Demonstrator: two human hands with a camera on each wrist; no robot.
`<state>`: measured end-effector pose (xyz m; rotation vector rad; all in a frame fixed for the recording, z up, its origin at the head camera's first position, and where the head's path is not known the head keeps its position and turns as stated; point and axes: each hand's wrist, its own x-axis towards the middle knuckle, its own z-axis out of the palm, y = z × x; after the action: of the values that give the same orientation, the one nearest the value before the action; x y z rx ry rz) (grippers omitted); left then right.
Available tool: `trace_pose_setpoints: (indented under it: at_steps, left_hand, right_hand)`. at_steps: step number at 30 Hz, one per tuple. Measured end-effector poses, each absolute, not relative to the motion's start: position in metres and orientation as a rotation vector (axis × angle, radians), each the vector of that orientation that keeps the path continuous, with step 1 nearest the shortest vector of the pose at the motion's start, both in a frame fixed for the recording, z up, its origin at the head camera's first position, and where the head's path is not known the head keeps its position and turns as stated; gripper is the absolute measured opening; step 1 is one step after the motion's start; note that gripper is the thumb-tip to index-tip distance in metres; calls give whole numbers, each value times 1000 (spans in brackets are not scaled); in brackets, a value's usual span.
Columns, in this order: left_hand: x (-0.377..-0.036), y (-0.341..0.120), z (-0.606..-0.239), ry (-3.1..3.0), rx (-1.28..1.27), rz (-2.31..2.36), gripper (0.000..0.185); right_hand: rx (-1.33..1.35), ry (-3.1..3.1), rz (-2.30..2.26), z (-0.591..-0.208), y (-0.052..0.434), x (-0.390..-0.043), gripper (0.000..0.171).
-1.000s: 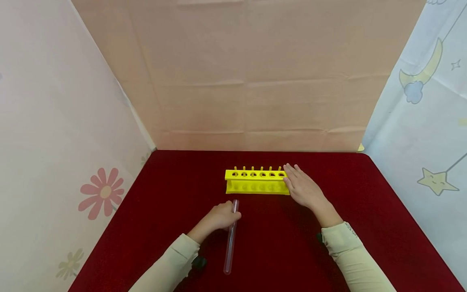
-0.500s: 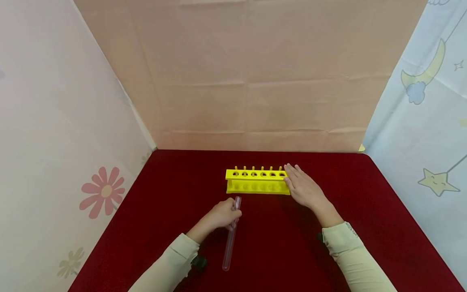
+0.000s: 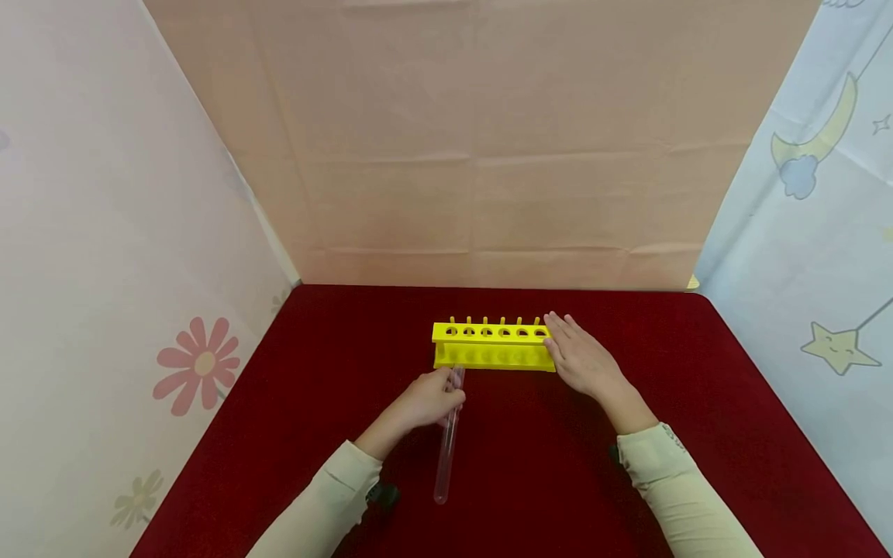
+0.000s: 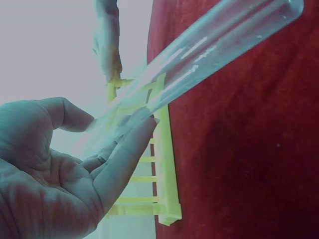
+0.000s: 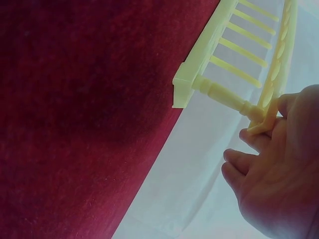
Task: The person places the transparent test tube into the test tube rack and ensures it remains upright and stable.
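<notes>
A clear test tube (image 3: 447, 457) slants in my left hand (image 3: 423, 397), pinched between thumb and fingers near its far end. Its rounded end points back toward me. That upper end overlaps the front edge of a yellow test tube rack (image 3: 493, 356) in the head view. In the left wrist view the tube (image 4: 219, 55) crosses in front of the rack (image 4: 169, 169). My right hand (image 3: 582, 360) holds the rack's right end, fingers extended together. The right wrist view shows the thumb and fingertips on either side of the rack's top corner (image 5: 264, 121).
The rack stands on a dark red cloth-covered table (image 3: 363, 333). A tan paper backdrop (image 3: 467, 155) rises behind the table. Patterned white sheets flank it, with a flower (image 3: 202, 364) on the left one and a star (image 3: 837, 347) on the right.
My left hand has moved forward and slightly right with the test tube, bringing its upper end up to the rack's front edge. My right hand and the rack have stayed in place.
</notes>
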<state>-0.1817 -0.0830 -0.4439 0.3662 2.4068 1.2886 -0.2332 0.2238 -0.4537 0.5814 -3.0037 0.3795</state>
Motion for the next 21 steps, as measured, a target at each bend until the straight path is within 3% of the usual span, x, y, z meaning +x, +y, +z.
trace_pose_setpoints:
  at_steps: [21]
  left_hand:
    - [-186,-72,-422,2425,390,1314,18]
  right_hand:
    - [582,-3003,421,-456,226,-235,57]
